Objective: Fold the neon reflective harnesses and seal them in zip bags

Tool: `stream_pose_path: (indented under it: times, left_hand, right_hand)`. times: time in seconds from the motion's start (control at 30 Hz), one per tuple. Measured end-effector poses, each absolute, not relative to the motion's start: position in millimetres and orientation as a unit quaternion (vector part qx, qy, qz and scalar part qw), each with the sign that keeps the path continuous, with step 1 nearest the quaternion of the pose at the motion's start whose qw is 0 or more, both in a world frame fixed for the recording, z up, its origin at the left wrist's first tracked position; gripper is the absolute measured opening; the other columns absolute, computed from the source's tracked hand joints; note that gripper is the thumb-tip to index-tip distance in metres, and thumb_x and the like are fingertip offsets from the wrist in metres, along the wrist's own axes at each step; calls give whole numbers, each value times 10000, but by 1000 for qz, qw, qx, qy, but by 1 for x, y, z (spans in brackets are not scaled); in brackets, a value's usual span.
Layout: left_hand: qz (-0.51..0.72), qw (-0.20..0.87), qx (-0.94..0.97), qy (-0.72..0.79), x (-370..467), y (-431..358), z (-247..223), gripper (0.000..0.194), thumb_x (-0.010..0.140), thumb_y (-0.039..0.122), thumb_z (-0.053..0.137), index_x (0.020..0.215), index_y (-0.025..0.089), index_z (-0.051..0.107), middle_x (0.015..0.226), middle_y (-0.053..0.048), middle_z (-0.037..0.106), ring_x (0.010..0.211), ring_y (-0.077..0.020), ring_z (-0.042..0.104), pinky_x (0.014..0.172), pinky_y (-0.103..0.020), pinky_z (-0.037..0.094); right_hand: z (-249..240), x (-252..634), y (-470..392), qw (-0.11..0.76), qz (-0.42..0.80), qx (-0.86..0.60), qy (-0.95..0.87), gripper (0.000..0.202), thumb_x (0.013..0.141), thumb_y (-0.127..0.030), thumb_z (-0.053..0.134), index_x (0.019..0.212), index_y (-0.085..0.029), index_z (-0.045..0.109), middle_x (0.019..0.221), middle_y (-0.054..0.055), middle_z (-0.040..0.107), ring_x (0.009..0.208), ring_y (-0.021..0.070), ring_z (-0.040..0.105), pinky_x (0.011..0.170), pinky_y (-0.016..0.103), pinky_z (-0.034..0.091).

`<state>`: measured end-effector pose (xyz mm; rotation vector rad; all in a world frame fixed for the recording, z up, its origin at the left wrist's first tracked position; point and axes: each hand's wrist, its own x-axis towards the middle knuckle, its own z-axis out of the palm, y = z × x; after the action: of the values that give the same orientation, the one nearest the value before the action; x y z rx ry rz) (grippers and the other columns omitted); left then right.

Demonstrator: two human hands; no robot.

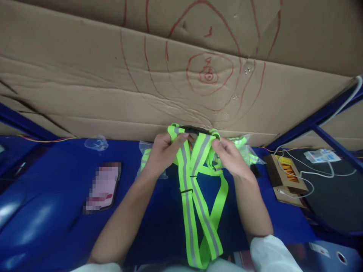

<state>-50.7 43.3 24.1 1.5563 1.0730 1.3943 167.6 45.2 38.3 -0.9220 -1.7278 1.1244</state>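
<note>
on cardboard (85, 109) beyond both hands (167, 151), which pinch reflective straps (186, 211), red rings (209, 76) surround a "4" (208, 60), a phone (104, 185) lying on the table (65, 162).

a pale top (224, 266) is showing along the bottom of the view, its cloth looking whitish with a faint blue-green tint. the right sleeve (273, 254) is ending short, looking loose and softly creased; the left sleeve (98, 268) is showing only as a pale sliver. 2 forearms (124, 217), the left hand (166, 149) and the right hand (228, 153) are appearing bare.
</note>
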Motion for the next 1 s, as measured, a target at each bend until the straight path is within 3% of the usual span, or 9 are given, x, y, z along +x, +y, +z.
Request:
stream_pose_path:
  times: [0.13, 0.23, 0.4, 0.53, 0.63, 0.73, 0.83, 0.93, 1.0]
  left_hand:
    - [525, 319, 642, 459, -39, 41, 24, 393, 988, 457, 584, 785, 189, 787, 766, -18, 780, 688, -161, 703, 683, -237, 531]
    - [507, 320, 657, 457, -37, 39, 24, 370, 992, 445, 584, 828, 198, 806, 839, -15, 805, 779, -178, 741, 767, -249, 556]
    - [497, 367, 670, 412, -38, 39, 22, 321, 966, 483, 632, 1033, 227, 814, 1044, -16, 810, 1033, -220, 743, 926, -290, 566]
    - [479, 411, 673, 387, -38, 41, 21, 429, 943, 504, 664, 1266, 230, 731, 1245, -44, 762, 1161, -247, 704, 1014, -316, 541]
    - [458, 436, 694, 346, -35, 42, 20, 436, 911, 471, 714, 1272, 228, 717, 1261, -53, 750, 1211, -259, 678, 1057, -330, 521]
    - [462, 472, 681, 316, -31, 42, 16, 411, 873, 449, 755, 1220, 229, 728, 1211, -54, 761, 1271, -280, 641, 1101, -375, 503]
    - [480, 511, 636, 323, -27, 45, 10, 409, 851, 461, 767, 1184, 226, 737, 1185, -65, 766, 1249, -304, 651, 1071, -420, 533]
    - [465, 542, 616, 331, -25, 48, 4, 451, 834, 446, 783, 1222, 225, 724, 1200, -74, 759, 1201, -311, 675, 1023, -432, 564]
    - [447, 580, 597, 328, -24, 50, 1, 492, 833, 436, 789, 1269, 224, 701, 1137, -75, 772, 1076, -289, 727, 924, -403, 604]
  right_hand:
    - [38, 155, 42, 414, 473, -356, -691, 455, 932, -675, 593, 932, -246, 746, 832, 20, 702, 950, 220, 681, 897, 332, 546]
    - [33, 148, 44, 457, 498, -368, -639, 393, 935, -629, 626, 1008, -276, 783, 961, 23, 757, 1030, 227, 703, 968, 355, 548]
    - [23, 139, 46, 492, 573, -364, -546, 480, 887, -686, 652, 1047, -255, 790, 867, 38, 768, 984, 250, 740, 828, 349, 610]
    - [21, 134, 46, 501, 563, -378, -538, 580, 860, -759, 621, 1072, -243, 780, 880, 52, 762, 994, 262, 736, 796, 347, 611]
    - [22, 134, 45, 507, 535, -371, -565, 527, 873, -738, 625, 1035, -261, 775, 878, 40, 753, 957, 246, 726, 791, 345, 603]
    - [24, 143, 45, 483, 501, -381, -609, 471, 889, -708, 629, 931, -259, 764, 742, 19, 706, 800, 220, 704, 679, 326, 585]
    - [23, 160, 51, 424, 535, -351, -640, 444, 855, -685, 692, 871, -246, 749, 695, -1, 675, 702, 198, 679, 631, 314, 566]
    - [23, 178, 61, 399, 600, -297, -626, 547, 737, -745, 765, 940, -237, 754, 825, 19, 734, 847, 225, 711, 770, 343, 588]
    - [23, 184, 66, 409, 615, -314, -597, 562, 740, -761, 748, 915, -227, 752, 859, 34, 757, 903, 234, 716, 831, 352, 585]
